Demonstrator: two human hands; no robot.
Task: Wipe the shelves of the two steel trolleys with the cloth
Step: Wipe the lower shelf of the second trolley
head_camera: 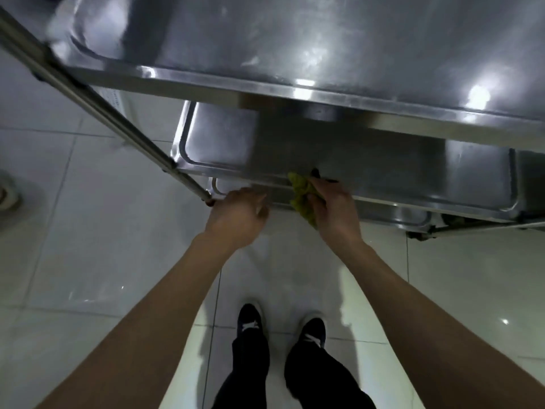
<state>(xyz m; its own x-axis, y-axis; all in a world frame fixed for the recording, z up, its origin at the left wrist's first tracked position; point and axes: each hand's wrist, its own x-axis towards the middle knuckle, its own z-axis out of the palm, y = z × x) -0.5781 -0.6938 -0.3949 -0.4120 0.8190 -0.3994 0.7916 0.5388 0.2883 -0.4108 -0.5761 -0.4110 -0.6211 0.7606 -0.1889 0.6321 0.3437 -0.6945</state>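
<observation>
Left hand [236,214] at centre frame, fingers curled loosely, gripping nothing. Right hand [333,206] just beside it, clutching the bunched yellow-green cloth [300,199] against the front rim of the trolley's lower shelf [383,172]. Top shelf [324,39] across the upper frame.

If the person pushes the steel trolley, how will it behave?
The trolley probably rolls easily: a caster seems visible, and the tiled floor looks glossy. Its steel frame likely stays rigid. The left hand near its corner may steady it.
</observation>
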